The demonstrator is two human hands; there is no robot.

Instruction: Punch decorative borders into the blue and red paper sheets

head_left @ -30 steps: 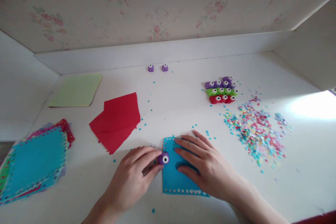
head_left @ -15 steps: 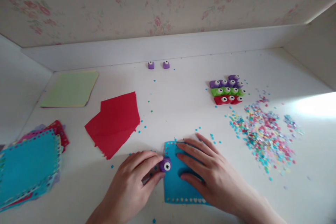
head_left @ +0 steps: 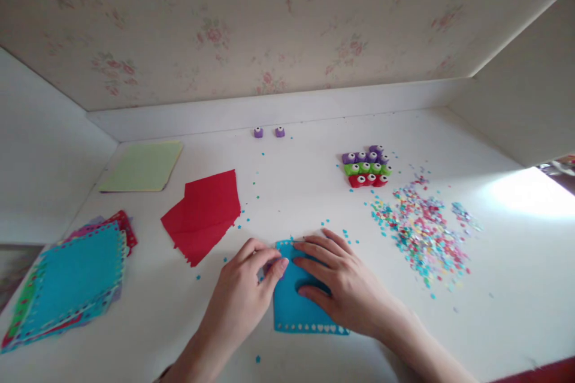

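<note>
A blue sheet of paper (head_left: 290, 308) lies on the white table, with small punched shapes along its top and bottom edges. At its left edge my left hand (head_left: 240, 287) grips a purple paper punch (head_left: 269, 266). The thumb lies over the top of the punch and hides most of it. My right hand (head_left: 345, 287) rests on the sheet with its fingers spread, covering the right part of the paper.
Red paper (head_left: 206, 209) and pale green sheets (head_left: 141, 167) lie left, near a stack of punched coloured sheets (head_left: 81, 269). Several purple, green and red punches (head_left: 366, 167) stand right of centre beside a confetti pile (head_left: 426, 227). Two purple punches (head_left: 280, 133) stand by the wall.
My left thumb has moved from the side of the punch onto its top. The right hand stays on the blue sheet. The camera view has tilted up and shifted.
</note>
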